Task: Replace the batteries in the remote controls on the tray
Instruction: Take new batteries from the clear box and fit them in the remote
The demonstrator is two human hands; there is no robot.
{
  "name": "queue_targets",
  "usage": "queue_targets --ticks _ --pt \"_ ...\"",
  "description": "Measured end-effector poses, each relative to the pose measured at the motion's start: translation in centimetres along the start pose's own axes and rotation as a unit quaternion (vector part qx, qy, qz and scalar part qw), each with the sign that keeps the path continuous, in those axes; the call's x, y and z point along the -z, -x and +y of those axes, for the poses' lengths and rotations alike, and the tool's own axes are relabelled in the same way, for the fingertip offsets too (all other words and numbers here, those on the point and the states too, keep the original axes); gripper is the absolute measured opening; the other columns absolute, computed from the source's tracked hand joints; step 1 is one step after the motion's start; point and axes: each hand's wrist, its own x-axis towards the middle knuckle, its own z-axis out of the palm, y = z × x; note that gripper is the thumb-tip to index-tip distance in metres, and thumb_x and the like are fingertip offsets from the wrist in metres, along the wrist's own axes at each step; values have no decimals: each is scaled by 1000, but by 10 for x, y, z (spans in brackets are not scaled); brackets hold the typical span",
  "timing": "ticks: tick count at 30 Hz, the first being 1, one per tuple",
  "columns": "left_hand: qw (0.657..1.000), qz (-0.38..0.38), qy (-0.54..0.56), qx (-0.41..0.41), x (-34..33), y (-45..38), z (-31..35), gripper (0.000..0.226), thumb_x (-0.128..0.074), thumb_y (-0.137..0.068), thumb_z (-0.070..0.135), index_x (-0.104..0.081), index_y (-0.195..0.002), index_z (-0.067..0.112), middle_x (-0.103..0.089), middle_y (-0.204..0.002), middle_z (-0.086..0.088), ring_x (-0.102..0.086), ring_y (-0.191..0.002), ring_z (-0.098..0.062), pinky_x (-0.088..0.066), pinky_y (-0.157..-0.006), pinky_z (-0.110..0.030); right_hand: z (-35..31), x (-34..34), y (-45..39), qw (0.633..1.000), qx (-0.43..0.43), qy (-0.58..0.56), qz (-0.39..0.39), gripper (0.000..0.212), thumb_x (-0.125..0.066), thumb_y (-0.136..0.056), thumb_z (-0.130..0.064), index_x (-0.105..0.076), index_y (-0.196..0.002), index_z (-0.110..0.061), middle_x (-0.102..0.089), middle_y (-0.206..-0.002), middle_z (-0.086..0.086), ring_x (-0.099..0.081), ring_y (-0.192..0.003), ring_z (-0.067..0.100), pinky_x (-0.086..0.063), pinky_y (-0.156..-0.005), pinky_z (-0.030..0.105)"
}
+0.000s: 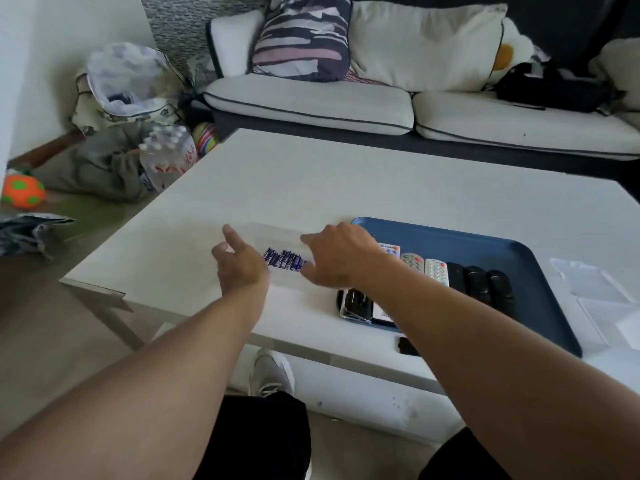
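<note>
Two bare hands reach over the white desk (311, 174), the left hand (240, 263) and right hand (337, 258) both with fingers spread and holding nothing, one on each side of a row of small blue cylindrical batteries (284, 259). Just right of the batteries lies a blue plastic tray (540, 289) carrying white and black remote controls (453, 275) side by side. Beyond the desk stands a white cushioned sofa (415, 109).

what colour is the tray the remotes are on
Blue. The tray shows as a dark, solid blue in the head view, on the white table.
</note>
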Motion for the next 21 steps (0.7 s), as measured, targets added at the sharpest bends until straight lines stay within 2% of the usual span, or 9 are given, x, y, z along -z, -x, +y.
queue_targets --ticks 2,4,7,9,12,14,16,18,21 --pt "1000 -1 0 1 0 0 1 65 -21 -104 59 -39 -147 14 -50 -147 -16 -49 -131 -35 -36 -104 -41 12 5 -1 996 -37 -80 23 47 -39 -98 -44 -50 -140 -26 -64 -126 12 -60 -112 34 -49 -88 39" --pt "1000 -1 -23 -4 -2 -5 -3 52 -37 -105 46 -42 -145 13 -54 -143 -15 -52 -128 -34 -39 -103 -40 22 1 -7 976 -82 -176 98 47 -37 -101 -45 -45 -144 -27 -61 -133 8 -62 -113 31 -50 -91 40" --pt "997 -2 -78 -12 -3 -14 -12 37 -45 -101 22 -54 -135 10 -61 -133 -16 -57 -121 -36 -44 -100 -39 37 -8 -19 926 -186 -231 232 38 -52 -100 -39 -50 -134 -23 -55 -131 1 -60 -108 24 -49 -76 34" --pt "995 -2 -92 -25 -2 -19 -15 33 -40 -101 18 -61 -125 8 -66 -124 -16 -60 -114 -36 -46 -93 -38 47 -13 -26 908 -235 -215 273 24 -60 -96 -21 -53 -119 -20 -54 -120 2 -57 -103 25 -41 -68 33" --pt "995 3 -86 -46 1 -21 -16 34 -38 -103 18 -63 -125 9 -65 -126 -14 -59 -115 -35 -42 -87 -34 50 -23 -36 924 -214 -217 230 35 -54 -89 3 -59 -117 -17 -60 -115 5 -61 -98 25 -49 -73 35" --pt "995 9 -80 -66 3 -21 -16 34 -40 -104 18 -64 -126 10 -65 -127 -13 -59 -116 -34 -39 -84 -31 46 -33 -43 952 -197 -182 146 43 -53 -89 0 -60 -128 -17 -64 -119 5 -59 -108 25 -48 -90 36" --pt "994 14 -66 -89 3 -20 -16 32 -42 -104 19 -66 -125 11 -66 -127 -13 -59 -116 -34 -38 -84 -29 41 -40 -48 970 -196 -120 82 32 -54 -92 -10 -64 -122 -19 -68 -116 4 -55 -112 24 -41 -97 36" --pt "993 21 -45 -109 2 -19 -15 31 -44 -105 19 -67 -124 9 -67 -126 -13 -59 -117 -33 -38 -85 -27 34 -38 -53 977 -159 -98 106 24 -57 -96 -16 -67 -117 -23 -69 -116 1 -54 -114 21 -41 -98 36" --pt "989 27 -20 -147 1 -17 -13 29 -48 -104 21 -68 -121 9 -68 -123 -12 -60 -116 -31 -42 -93 -30 12 -27 -65 983 -5 -134 124 24 -59 -99 -21 -68 -119 -30 -64 -121 -6 -56 -116 17 -45 -96 33"
